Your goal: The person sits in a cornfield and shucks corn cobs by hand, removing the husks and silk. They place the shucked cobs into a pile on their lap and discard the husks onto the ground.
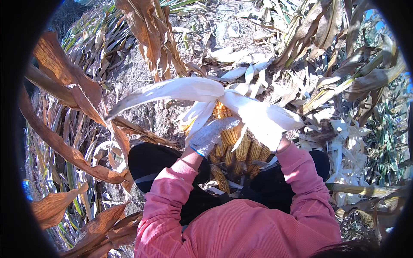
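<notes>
My left hand, in a pale knitted work glove with a blue cuff edge, is closed around an ear of corn. Yellow kernels show above the glove. Pale husk leaves spread from the ear's far end to both sides. My right hand is mostly hidden behind the broad husk on the right; only the wrist and a bit of glove show, so its fingers cannot be made out. Beneath and between the hands lies a pile of husked yellow corn cobs, with one cob nearer my body.
Dry brown corn leaves arch up close on the left, and more stand at upper right. Stripped husks lie on the right. A cut stalk lies beside my right leg. My dark-clad knees flank the pile.
</notes>
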Available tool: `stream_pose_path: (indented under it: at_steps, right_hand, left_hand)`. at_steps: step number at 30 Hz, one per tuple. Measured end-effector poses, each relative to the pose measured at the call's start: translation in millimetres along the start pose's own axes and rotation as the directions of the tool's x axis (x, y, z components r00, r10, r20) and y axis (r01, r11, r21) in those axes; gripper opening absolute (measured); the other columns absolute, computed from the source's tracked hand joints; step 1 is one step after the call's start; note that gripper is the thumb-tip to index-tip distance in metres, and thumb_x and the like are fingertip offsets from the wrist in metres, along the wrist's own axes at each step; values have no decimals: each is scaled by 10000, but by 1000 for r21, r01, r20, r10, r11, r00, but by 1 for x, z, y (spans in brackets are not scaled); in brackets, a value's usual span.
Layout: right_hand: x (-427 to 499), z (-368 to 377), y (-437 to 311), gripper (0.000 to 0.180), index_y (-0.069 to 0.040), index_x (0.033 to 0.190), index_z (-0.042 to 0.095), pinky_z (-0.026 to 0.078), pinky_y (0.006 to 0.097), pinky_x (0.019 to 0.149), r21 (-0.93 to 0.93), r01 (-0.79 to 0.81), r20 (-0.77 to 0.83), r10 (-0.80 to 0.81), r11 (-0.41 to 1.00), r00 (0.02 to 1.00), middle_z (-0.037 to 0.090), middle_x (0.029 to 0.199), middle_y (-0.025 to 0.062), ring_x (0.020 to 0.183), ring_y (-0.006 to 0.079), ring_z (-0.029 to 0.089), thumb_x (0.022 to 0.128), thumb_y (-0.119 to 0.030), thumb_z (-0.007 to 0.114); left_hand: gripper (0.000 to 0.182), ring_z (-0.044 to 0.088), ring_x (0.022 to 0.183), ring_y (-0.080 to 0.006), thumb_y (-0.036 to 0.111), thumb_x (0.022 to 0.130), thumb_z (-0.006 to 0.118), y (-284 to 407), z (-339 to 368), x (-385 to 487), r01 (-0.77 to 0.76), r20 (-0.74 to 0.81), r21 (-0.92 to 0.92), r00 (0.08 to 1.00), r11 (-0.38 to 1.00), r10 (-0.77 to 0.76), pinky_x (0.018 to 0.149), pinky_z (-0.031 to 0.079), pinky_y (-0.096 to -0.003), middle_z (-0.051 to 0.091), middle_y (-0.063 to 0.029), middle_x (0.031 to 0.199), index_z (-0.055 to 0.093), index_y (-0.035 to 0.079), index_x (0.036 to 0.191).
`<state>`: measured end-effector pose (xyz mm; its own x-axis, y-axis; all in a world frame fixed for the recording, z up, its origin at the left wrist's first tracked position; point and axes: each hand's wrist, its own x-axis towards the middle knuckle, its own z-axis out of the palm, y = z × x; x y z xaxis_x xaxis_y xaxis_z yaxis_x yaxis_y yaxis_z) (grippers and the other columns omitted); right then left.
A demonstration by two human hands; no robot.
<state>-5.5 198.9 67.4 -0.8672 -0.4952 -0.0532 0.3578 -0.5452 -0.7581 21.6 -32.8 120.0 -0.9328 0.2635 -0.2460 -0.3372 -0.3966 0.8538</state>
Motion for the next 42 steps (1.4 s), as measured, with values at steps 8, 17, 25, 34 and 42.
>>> stream_pose_path:
  at_steps: [8,17,25,34,42]
  right_hand:
    - [9,26,-71,255,-25,1113,667,553,366,752,-954,118,233,-432,-277,871,711,1000,97,868,248,691,890,-148,685]
    - [-11,48,-70,324,-46,1160,658,545,450,723,-840,472,536,-275,-268,798,645,1032,148,901,331,671,860,-162,694]
    - [4,19,-49,403,39,1199,608,541,419,778,-744,318,493,-162,-587,855,661,1044,172,868,319,661,916,-246,648]
    - [13,42,-39,441,-20,1236,610,511,378,896,-889,95,13,-182,448,983,674,1158,125,1038,244,652,863,-210,747]
    - [15,57,-24,229,-1,1122,641,507,331,790,-212,262,124,-240,941,963,664,911,112,832,235,636,976,-167,581]
  left_hand:
    - [296,671,982,-307,78,898,568,-30,-50,9,-447,388,893,823,51,414,881,527,-416,701,-140,1046,668,96,1176]
    - [322,654,992,-390,-6,810,555,-25,-51,15,-355,279,934,794,40,540,867,521,-468,701,-174,1022,698,70,1088]
    - [363,647,979,-395,10,807,564,-33,-51,14,-387,311,918,838,86,449,884,500,-502,701,-163,1024,675,103,1140]
    - [241,694,943,-232,70,906,599,-72,-48,15,-300,267,647,950,702,160,817,560,-347,716,-123,1045,685,20,1126]
    - [359,635,1071,-173,119,980,556,-88,-30,6,-129,368,406,929,905,-33,911,529,-311,651,-107,1227,554,-14,1313]
